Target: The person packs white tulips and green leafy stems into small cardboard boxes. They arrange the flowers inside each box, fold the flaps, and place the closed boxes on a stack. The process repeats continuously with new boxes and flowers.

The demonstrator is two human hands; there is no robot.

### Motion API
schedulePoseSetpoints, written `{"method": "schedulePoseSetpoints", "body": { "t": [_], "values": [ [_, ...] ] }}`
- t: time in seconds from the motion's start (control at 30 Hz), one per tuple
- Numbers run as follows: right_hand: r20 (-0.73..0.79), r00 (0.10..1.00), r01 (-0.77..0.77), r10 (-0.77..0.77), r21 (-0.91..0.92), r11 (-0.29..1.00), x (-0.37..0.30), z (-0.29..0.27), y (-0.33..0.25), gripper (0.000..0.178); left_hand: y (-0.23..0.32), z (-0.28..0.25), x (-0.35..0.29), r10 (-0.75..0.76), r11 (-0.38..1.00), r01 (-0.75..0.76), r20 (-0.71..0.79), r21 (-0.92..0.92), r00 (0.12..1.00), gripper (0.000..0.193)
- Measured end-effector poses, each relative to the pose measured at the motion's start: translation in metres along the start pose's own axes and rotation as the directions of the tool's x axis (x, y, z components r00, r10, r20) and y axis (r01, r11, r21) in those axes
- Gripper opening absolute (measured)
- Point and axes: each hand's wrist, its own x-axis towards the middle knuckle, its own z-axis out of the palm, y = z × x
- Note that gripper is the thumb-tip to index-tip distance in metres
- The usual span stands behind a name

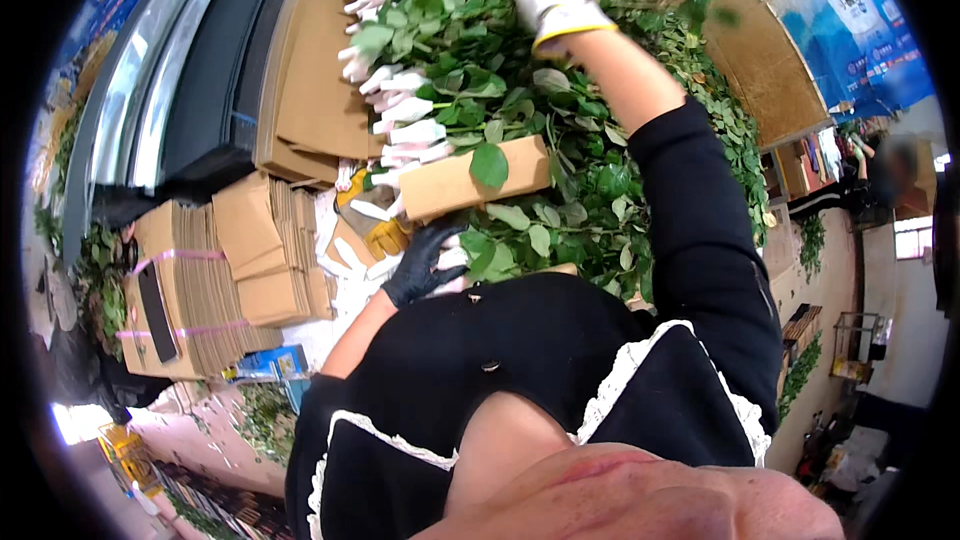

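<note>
1. my left hand (422,268), in a black glove, is at the centre of the frame, just left of the lower leaves; its fingers are bent over pale wrapped heads (452,258) there, touching them, though i cannot tell how firmly they close.
2. my right hand (558,5), in a white glove with a yellow-edged cuff, is at the top of the frame, over the leaves; it is blurred, so i cannot tell whether its fingers are apart or together.
3. the leafy stems (470,25) fill the upper middle of the frame, their heads in white and pinkish sleeves (415,132) lined up along the left edge of the greenery.
4. a brown cardboard piece (450,190) lies across the stems at the centre, a loose-looking green leaf (489,166) over it.
5. just left of my black glove is a yellow and grey glove (385,237), with white sleeves (348,285) scattered below it.
6. flat cardboard stacks (180,280) tied with pink bands stand at the left of the frame, black sheets (205,70) above them at the upper left.
7. a brown board (765,70) flanks the leaves at the upper right.
</note>
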Motion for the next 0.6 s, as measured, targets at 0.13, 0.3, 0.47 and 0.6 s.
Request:
{"method": "schedulePoseSetpoints", "body": {
  "t": [0.13,0.3,0.47,0.6],
  "values": [
    [0.019,0.983,-0.181,0.18,0.061,0.982,-0.036,-0.06,0.05,0.022,0.002,0.006,0.007,0.065,0.998,-0.064,-0.046,0.014,0.997,0.066],
    [-0.148,0.989,-0.006,-0.002,-0.052,0.999,-0.045,-0.045,0.039,0.047,-0.005,0.01,0.005,0.061,0.998,-0.06,-0.082,0.011,0.995,0.067],
    [0.046,0.995,0.076,-0.086,0.177,0.981,0.012,0.015,-0.013,0.031,-0.006,0.01,0.008,0.091,0.996,-0.091,-0.089,0.004,0.992,0.065],
    [0.227,0.973,-0.063,0.027,0.154,0.986,0.016,0.046,-0.061,0.027,-0.005,0.008,0.0,0.08,0.995,-0.086,-0.108,-0.058,0.991,0.065]
  ]
}}
